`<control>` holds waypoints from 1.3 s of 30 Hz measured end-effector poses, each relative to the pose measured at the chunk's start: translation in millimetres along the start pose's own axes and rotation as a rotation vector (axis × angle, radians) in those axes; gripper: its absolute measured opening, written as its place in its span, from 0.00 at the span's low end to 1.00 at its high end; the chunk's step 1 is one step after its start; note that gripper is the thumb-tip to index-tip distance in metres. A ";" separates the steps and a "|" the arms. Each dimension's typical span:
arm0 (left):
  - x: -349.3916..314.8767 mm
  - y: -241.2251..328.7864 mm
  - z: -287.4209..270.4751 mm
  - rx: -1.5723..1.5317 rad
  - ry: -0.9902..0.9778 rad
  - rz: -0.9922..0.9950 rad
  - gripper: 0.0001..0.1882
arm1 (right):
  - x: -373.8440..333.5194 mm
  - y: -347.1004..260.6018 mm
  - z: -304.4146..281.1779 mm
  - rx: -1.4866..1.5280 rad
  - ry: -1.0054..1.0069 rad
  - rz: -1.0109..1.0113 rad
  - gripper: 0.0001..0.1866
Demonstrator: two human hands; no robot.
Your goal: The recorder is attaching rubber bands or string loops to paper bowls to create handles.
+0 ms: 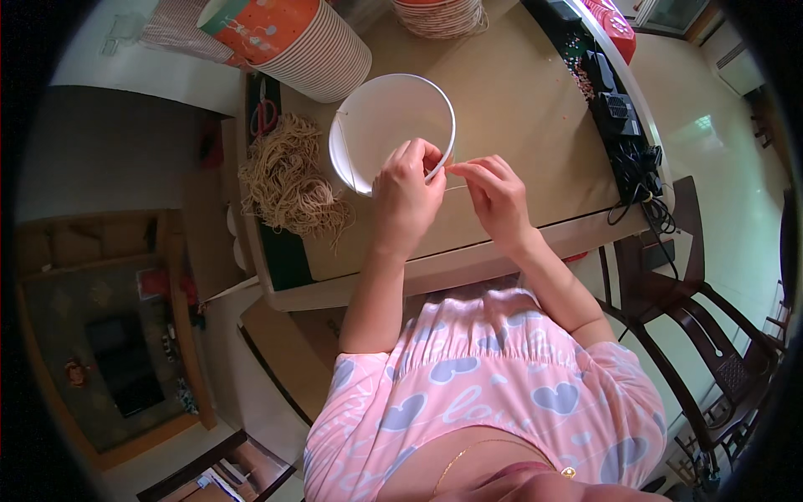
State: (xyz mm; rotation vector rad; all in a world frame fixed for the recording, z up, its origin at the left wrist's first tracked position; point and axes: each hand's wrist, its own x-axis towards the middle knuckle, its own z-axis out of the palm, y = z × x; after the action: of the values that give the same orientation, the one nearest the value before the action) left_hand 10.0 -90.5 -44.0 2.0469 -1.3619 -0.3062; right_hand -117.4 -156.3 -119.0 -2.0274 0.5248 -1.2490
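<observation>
A white-lined paper bucket lies tilted on the table before me, its mouth facing me. My left hand grips its near right rim, the bent fingers reaching inside. At the same stretch of rim, my right hand pinches with thumb and forefinger; a thin beige string shows between it and the bucket. Another length of string crosses the left part of the mouth. What the pinched fingertips hold is mostly hidden. To the left of the bucket, a loose heap of beige string spreads over the table.
Red-handled scissors lie behind the string heap. A stack of nested orange paper buckets leans at the back left, another stack farther back. Black adapters and cables line the table's right edge. A dark wooden chair stands at right.
</observation>
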 end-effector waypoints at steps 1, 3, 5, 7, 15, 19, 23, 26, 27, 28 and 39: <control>0.3 -0.8 0.1 -0.001 0.000 0.000 0.07 | 0.3 -1.6 0.3 -0.001 0.000 -0.001 0.19; 0.7 -3.0 0.1 0.012 0.000 0.018 0.07 | 1.0 -5.9 1.7 0.044 0.008 0.072 0.19; 0.6 -0.6 -1.5 0.020 0.007 0.022 0.07 | 0.8 0.1 2.1 0.017 -0.049 0.044 0.17; -1.8 2.9 -4.0 0.028 0.012 0.027 0.07 | -1.8 -0.5 1.4 -0.010 -0.106 0.017 0.16; -37.3 24.1 -19.4 -0.091 -0.010 -0.062 0.12 | -10.4 -31.8 -16.8 0.444 -0.099 0.181 0.12; -40.4 23.6 -18.1 0.063 -0.042 0.065 0.15 | -5.1 -33.6 -18.6 0.264 -0.150 -0.065 0.15; -44.1 22.2 -22.0 0.094 -0.076 0.096 0.13 | -4.7 -36.5 -21.2 0.294 -0.160 -0.043 0.15; -44.8 18.0 -21.1 0.030 -0.094 0.117 0.13 | -2.6 -39.2 -22.9 0.288 -0.179 -0.018 0.14; -45.7 15.8 -19.9 -0.012 -0.077 0.086 0.13 | -2.2 -40.2 -23.1 0.277 -0.170 -0.020 0.15; -46.4 14.9 -19.5 -0.053 -0.059 0.056 0.14 | -2.0 -41.2 -23.4 0.266 -0.161 -0.022 0.16; -53.5 9.2 -30.3 -0.182 -0.266 0.079 0.19 | 7.3 -55.1 -41.1 0.412 -0.382 0.089 0.14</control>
State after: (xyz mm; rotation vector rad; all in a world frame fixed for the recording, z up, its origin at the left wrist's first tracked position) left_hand -4.1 -33.5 -23.5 1.8458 -1.5069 -0.6618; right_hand -151.6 -137.6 -61.9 -1.8022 0.1549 -0.8070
